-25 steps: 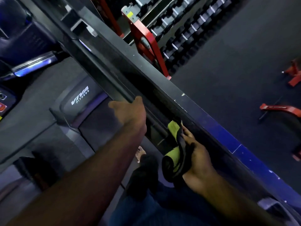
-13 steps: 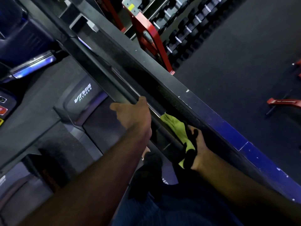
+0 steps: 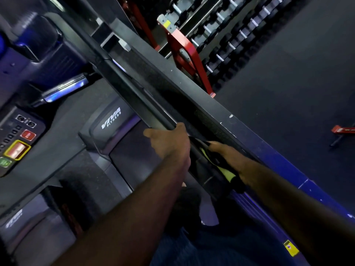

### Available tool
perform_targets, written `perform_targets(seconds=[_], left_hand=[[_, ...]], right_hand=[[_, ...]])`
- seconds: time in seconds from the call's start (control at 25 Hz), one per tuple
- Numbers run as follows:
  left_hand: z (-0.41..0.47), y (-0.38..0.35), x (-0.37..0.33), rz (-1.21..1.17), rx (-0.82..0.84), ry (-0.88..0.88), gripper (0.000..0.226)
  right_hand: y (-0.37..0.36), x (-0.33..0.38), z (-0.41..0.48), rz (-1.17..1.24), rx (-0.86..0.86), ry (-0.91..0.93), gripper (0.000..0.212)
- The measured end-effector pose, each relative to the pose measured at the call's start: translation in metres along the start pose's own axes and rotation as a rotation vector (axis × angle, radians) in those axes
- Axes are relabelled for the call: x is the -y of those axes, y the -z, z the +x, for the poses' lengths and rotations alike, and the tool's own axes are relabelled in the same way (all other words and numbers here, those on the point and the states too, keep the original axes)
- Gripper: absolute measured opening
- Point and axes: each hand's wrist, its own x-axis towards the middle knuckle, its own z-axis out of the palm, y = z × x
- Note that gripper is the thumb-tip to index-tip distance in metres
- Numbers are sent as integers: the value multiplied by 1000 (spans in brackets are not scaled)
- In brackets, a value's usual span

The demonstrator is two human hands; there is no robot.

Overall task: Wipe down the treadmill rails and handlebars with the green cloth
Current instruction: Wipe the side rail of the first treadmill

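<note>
Along the dark handrail [image 3: 138,96] on the treadmill's right side, both hands close together. Higher up the bar, the left hand [image 3: 169,143] clamped on it, fingers curled over the top and out of sight, thumb stuck out toward the belt [image 3: 134,160]. Nothing else in that hand.

Just beside it and lower on the same bar, the right hand [image 3: 230,158] closed on the green cloth [image 3: 227,171], pressing it to the rail. One finger stretched forward along the bar toward the left hand. Cloth bunched long and thin between palm and rail, yellow-green with black folds. Cannot tell whether it is wrapped right round the bar. Both forearms bare, reaching in from the bottom edge.

Below the arms, legs in blue trousers [image 3: 192,250] over the belt. Ahead of the left hand, the grey motor cover [image 3: 99,135] with white VIVA FITNESS lettering. Further left, the console [image 3: 11,169] with red, yellow-ringed and green buttons, blurred.

Beside the rail on the outer side, a black ledge [image 3: 192,104] running the same diagonal, blue lower down, with a yellow sticker [image 3: 291,247] near the bottom right. Beyond it, dark floor [image 3: 288,83], a dumbbell rack [image 3: 230,35] with a red upright [image 3: 184,52], and a red metal foot [image 3: 343,129] at the right edge.
</note>
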Motion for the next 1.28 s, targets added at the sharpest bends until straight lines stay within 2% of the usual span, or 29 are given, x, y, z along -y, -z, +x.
perform_targets(seconds=[0.16,0.2,0.28,0.4,0.48,0.6,0.72,0.76,0.88,0.96,1.08,1.16,1.2,1.28], left_hand=[[5,15,-2,-247,228,142,75],[11,20,-2,-308,271,182,75],[31,29,-8,-338,236,117,58],[74,38,-38,-367,211,-14,48],[117,37,-62,-402,227,18,44],[173,36,-79,-478,284,97,22],[199,50,-83,-473,366,75,15],[211,55,-86,-452,383,35,16],[247,71,-101,-385,454,12,15],[259,77,-106,-334,527,12,20],[261,75,-103,-225,495,-57,23],[260,73,-102,-151,436,-99,19],[260,73,-103,-123,420,-122,19],[259,77,-106,-114,435,-148,16]], right_hand=[[12,-8,-23,-103,-65,-44,24],[9,0,-22,-166,-80,-11,19],[-13,33,-4,-356,-83,44,8],[-57,71,33,-447,-147,66,14],[-79,87,69,-386,-222,67,18],[-114,124,120,-516,-224,86,14],[-161,178,162,-548,-279,170,39],[-175,194,173,-601,-259,215,40],[-196,213,179,-610,-149,347,18],[-195,207,152,-681,-198,401,32],[-197,182,105,-733,-390,523,51],[-198,168,95,-990,-388,575,74],[-202,166,100,-1135,-389,585,79],[-214,171,115,-1240,-408,653,77]])
